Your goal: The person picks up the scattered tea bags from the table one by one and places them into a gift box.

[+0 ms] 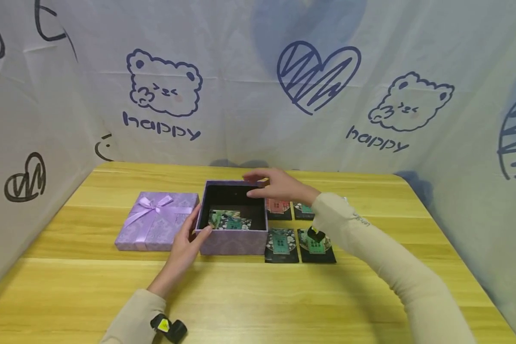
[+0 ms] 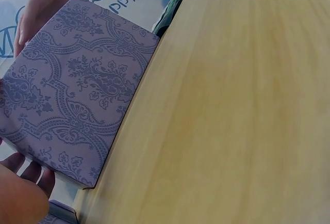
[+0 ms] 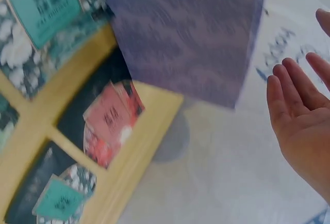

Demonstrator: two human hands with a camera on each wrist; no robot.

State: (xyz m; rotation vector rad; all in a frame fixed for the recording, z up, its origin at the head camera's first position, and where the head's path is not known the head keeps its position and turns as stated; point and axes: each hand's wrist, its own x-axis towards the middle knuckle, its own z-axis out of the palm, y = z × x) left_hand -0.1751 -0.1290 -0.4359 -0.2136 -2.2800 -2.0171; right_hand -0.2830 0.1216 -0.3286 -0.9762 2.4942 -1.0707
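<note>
My left grip (image 1: 186,246) is clamped on the box (image 1: 234,242) at its front left side. My right grip (image 1: 277,185) has the fingers apart, holds nothing, and hangs near the back right corner. The box stands upright on the surface (image 1: 258,298), with some cards (image 1: 238,223) inside. The lid (image 1: 163,224) lies left of it; four other cards (image 1: 281,244) lie at the right.

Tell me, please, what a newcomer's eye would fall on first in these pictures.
Probably the open purple gift box on the table, with floral packets inside and the left hand gripping its near left corner. Its lid, topped with a ribbon bow, lies to its left. On the backdrop behind, a large scribbled heart stands out between two bear drawings.
</note>
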